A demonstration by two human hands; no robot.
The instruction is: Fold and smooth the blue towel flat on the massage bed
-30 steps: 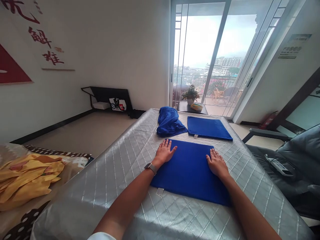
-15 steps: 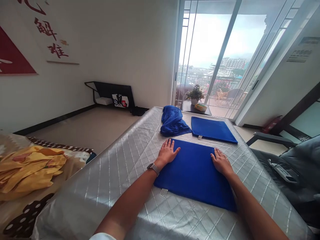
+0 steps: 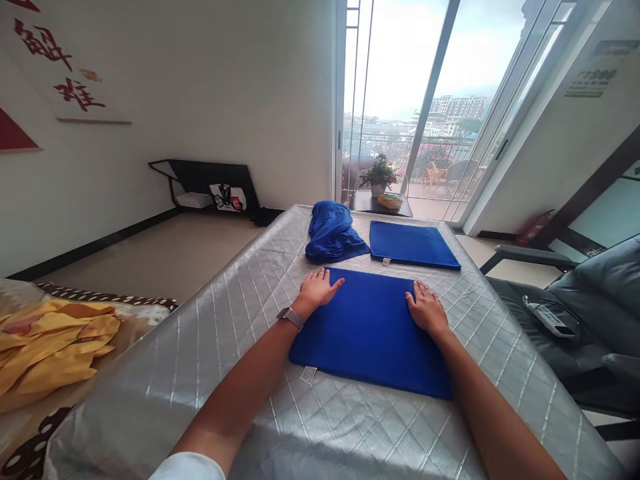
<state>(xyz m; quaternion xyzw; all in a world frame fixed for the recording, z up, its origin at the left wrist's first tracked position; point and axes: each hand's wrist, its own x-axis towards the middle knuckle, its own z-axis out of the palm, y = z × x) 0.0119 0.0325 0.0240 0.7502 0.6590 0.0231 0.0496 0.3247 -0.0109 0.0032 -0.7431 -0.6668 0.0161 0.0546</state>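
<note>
A folded blue towel [image 3: 367,330] lies flat on the silver quilted table [image 3: 225,347] in front of me. My left hand [image 3: 316,292] rests palm down on its far left corner, fingers stretched out; a watch sits on that wrist. My right hand [image 3: 425,308] lies flat and open on the towel's far right edge. Beyond them, a second folded blue towel [image 3: 413,244] lies flat at the far right, and a crumpled blue towel [image 3: 331,231] is heaped beside it on the left.
A grey chair [image 3: 580,313] with a remote control [image 3: 549,319] stands at the right. Yellow cloth [image 3: 50,350] lies on a patterned surface at the left. Behind the table are a small side table with a potted plant [image 3: 379,177] and glass balcony doors.
Both hands stay flat on the towel in about the same places. The view has shifted slightly.
</note>
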